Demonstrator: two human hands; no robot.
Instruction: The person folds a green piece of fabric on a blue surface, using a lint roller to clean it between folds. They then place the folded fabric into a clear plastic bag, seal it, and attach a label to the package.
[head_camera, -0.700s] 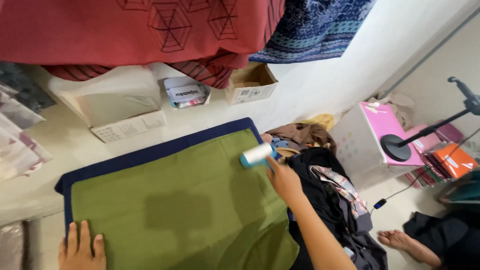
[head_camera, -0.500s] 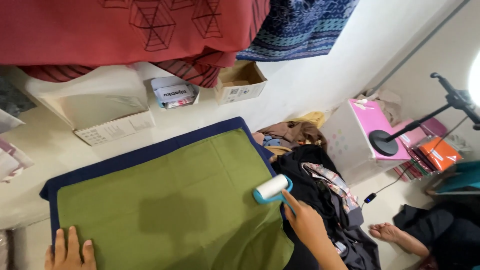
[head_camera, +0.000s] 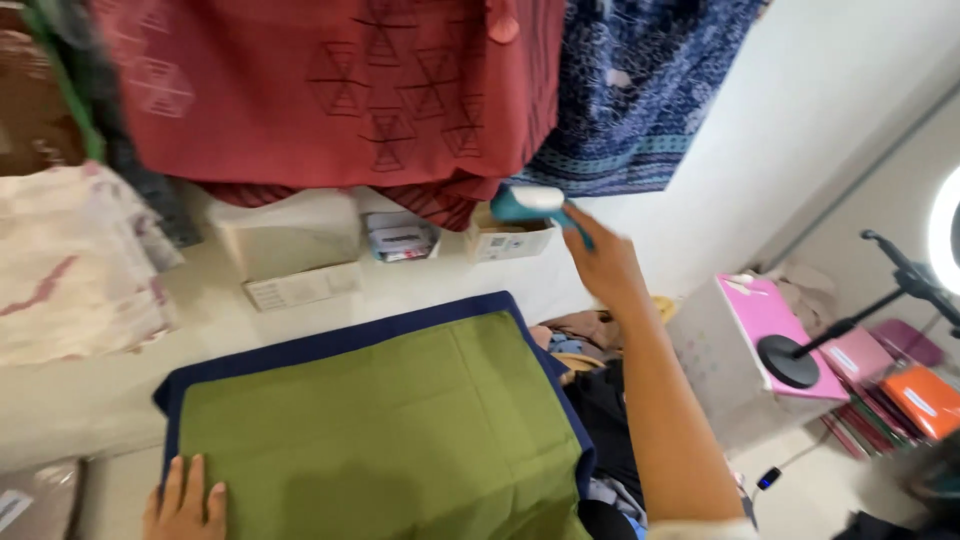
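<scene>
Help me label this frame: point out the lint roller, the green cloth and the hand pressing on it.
lint roller (head_camera: 530, 203), head view, on its white roll.
green cloth (head_camera: 390, 430), head view, on its middle.
left hand (head_camera: 185, 500), head view, on the fingers flat at the cloth's near corner.

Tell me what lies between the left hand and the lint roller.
In the head view, the green cloth on its navy mat spans from left hand toward the raised lint roller.

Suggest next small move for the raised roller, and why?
Probably bring the right hand down so the teal-handled white lint roller meets the green rectangular cloth; the roller is up by the hanging red fabric while the left hand pins the cloth's near edge.
</scene>
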